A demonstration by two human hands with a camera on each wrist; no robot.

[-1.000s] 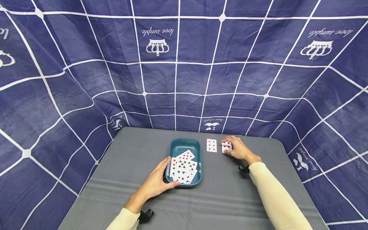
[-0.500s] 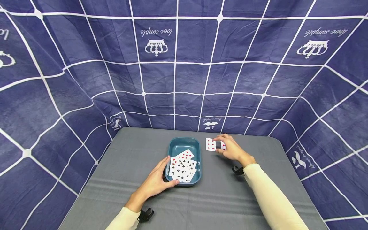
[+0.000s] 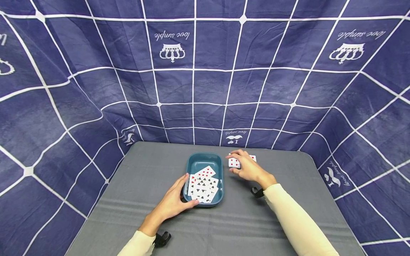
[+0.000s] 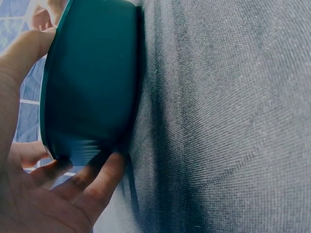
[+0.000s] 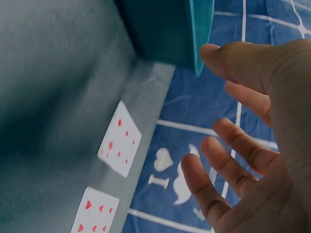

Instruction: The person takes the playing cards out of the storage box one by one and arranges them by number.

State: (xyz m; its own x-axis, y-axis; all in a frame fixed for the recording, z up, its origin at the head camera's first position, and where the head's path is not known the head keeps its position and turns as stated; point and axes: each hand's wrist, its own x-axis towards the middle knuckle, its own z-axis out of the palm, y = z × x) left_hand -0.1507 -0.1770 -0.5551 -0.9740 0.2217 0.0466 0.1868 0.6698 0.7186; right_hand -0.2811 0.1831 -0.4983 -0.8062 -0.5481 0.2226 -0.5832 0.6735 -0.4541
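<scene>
The left hand (image 4: 43, 199) holds the teal tray (image 4: 95, 82) round a corner. Its thumb (image 4: 34, 43) touches the rim near the top left, while the fingers (image 4: 102, 187) spread against the wall lower down, the lowest tip close to the base. The tray's smooth outer side faces the camera. Grey cloth (image 4: 233, 107), creased and finely woven, fills the right, with dark shadow along the base. Behind, at left, hangs a blue curtain (image 4: 31, 87) with white lines. Part of the right hand (image 4: 45, 14) shows at the top.
</scene>
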